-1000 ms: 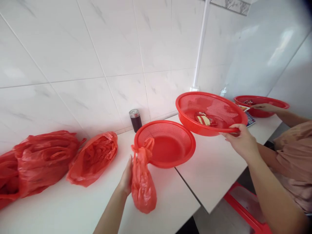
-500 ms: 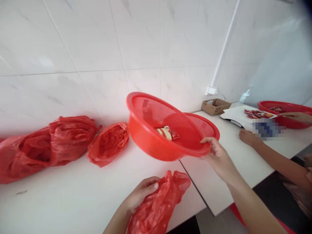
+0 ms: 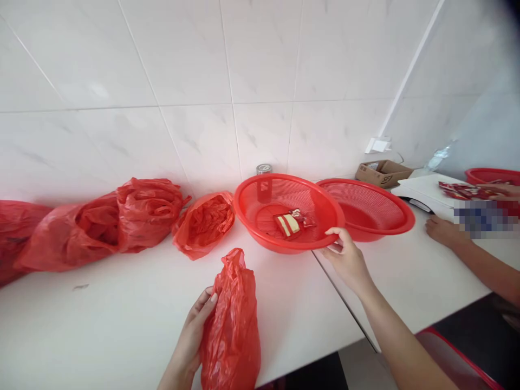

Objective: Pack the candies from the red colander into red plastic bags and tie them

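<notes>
My left hand (image 3: 197, 325) is closed round the side of a red plastic bag (image 3: 233, 330), held upright at the table's front edge with its crumpled top pointing up. My right hand (image 3: 345, 260) pinches the near right rim of a red colander (image 3: 260, 238). Inside that colander lie a few small red and cream packets (image 3: 289, 225). Its base seems to be at or just above the table; I cannot tell which. Just right of it, a second red colander (image 3: 382, 230) stands on the white table (image 3: 134, 319).
Several red plastic bags (image 3: 150, 216) line the wall at left, and an open red bag (image 3: 203, 225) sits beside the colander. Behind are a tin (image 3: 264, 169) and a cardboard box (image 3: 376, 173). At right, a co-worker's hands (image 3: 442, 230) are near a white scale (image 3: 422, 189) with red packets.
The held colander has come down from a tilted, raised position to nearly level. My left hand has moved left with the bag, which now stands more upright. The view has shifted left.
</notes>
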Available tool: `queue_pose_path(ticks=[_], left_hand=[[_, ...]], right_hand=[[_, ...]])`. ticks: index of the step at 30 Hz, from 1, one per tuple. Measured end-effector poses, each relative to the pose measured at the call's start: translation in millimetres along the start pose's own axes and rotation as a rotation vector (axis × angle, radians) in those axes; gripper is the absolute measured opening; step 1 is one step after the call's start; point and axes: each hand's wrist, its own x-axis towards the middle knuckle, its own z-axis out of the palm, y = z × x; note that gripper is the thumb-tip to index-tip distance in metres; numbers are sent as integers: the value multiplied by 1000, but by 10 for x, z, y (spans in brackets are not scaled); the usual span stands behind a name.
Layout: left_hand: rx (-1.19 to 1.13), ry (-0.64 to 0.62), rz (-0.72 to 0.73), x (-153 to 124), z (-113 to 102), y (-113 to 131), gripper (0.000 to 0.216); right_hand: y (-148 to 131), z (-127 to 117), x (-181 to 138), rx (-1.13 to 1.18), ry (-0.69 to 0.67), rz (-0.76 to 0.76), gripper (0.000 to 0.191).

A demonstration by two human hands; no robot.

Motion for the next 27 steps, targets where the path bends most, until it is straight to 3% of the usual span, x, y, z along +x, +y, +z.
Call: queue_pose_path(ticks=[7,11,13,16,19,21,23,25,27], left_hand=[[-68,28,87,14,14,2,28],[-75,69,211,-10,72,47,41],[-44,49,226,-38,86,44,41],[28,-10,211,-104,115,-19,32],[82,-79,178,-220,152,-106,25],[87,-107,147,-317,142,-134,25],[73,-110,139,-404,75,-123,25],[67,-99,152,-462,-41,-83,26],[86,-81,167,-498,-158,-46,26]], right_hand=[[365,-55,-172,-165,132,82,50],[311,-78,-395,-217,217,76,65],[140,-33,-555,-167,108,59,51],[-228,172,-792,-24,-256,-30,27],[-524,489,-915,67,-472,-182,31],[-592,668,-909,97,-517,-230,37],[-564,759,-853,126,-533,-214,22],[-497,756,-785,155,-524,-168,10],[-458,694,-745,174,-505,-123,12]])
